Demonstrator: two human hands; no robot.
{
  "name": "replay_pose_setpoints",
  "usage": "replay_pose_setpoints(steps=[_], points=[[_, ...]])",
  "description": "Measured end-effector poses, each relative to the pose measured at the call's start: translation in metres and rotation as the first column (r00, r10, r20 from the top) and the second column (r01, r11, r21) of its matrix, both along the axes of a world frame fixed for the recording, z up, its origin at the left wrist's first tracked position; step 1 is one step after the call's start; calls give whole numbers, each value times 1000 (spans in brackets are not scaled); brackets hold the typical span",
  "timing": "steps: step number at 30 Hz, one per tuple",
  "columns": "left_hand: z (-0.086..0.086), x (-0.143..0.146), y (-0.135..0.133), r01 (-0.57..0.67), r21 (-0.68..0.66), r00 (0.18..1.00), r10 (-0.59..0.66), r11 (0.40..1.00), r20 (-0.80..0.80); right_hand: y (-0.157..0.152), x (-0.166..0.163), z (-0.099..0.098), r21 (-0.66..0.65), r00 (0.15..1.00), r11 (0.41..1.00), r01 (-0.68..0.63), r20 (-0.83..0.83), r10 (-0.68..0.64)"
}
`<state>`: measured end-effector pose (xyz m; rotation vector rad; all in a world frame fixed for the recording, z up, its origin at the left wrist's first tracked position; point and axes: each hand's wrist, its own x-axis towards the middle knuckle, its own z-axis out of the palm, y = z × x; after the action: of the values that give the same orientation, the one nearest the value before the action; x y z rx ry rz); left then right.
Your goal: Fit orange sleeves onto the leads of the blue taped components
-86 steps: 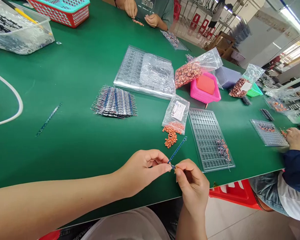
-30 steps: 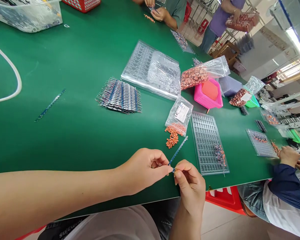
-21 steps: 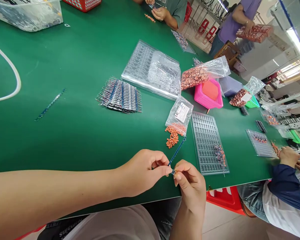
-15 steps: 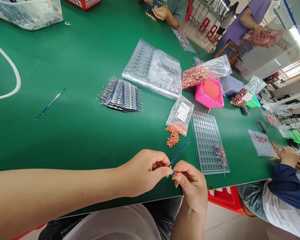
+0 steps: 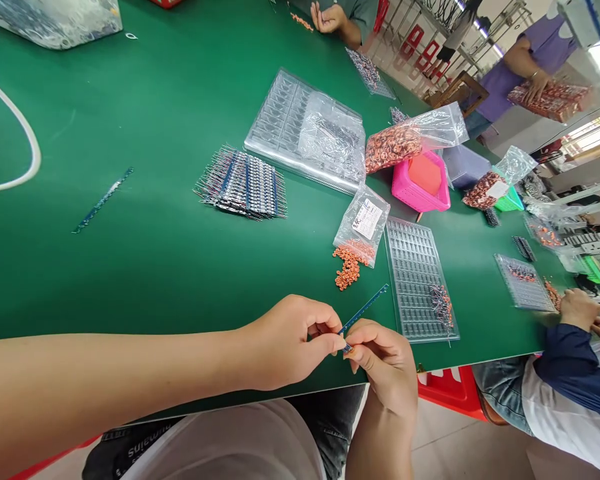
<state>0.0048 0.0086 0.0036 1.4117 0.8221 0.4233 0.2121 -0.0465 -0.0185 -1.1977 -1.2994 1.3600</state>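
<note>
A narrow blue circuit board strip (image 5: 365, 308) slants up and right from between my fingertips. My left hand (image 5: 297, 343) is closed, its thumb and index finger pinching the strip's lower end. My right hand (image 5: 386, 363) is closed too, with thumb and finger on a small dark circuit board piece (image 5: 348, 348). Whether that piece is joined to the strip is hidden by the fingers. Just beyond my hands lies a pile of small orange rings (image 5: 347, 272), spilling from a labelled plastic bag (image 5: 364, 223).
A clear tray (image 5: 413, 267) with wired parts lies right of my hands. Stacked board strips (image 5: 245, 185), a larger clear tray (image 5: 275, 120), a pink basket (image 5: 420, 193) and a lone strip (image 5: 103, 201) lie farther off. A co-worker's hand (image 5: 577, 310) is at the right.
The strip's free end has swung right and slightly down. My hands stay nearly in place. Across the table, a co-worker's hand has opened, and the person in purple has shifted right.
</note>
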Motion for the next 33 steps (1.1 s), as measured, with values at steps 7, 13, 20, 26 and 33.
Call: replay_pose_setpoints(steps=[7,13,20,26,33], points=[[-2,1,-2,4,51,1000,-4,999,5,1,0,1,27,999,1000,-7,36,6],[-3,-1,-2,21,109,1000,-23,994,17,3,1,4,20,999,999,-35,37,35],[3,0,0,34,80,999,-32,996,-32,4,0,5,-5,999,1000,-24,42,25],[5,0,1,37,80,999,-34,996,-36,3,0,3,-16,999,999,-39,19,40],[6,2,4,-35,116,998,41,993,-45,0,0,-5,76,998,996,49,-45,-45]])
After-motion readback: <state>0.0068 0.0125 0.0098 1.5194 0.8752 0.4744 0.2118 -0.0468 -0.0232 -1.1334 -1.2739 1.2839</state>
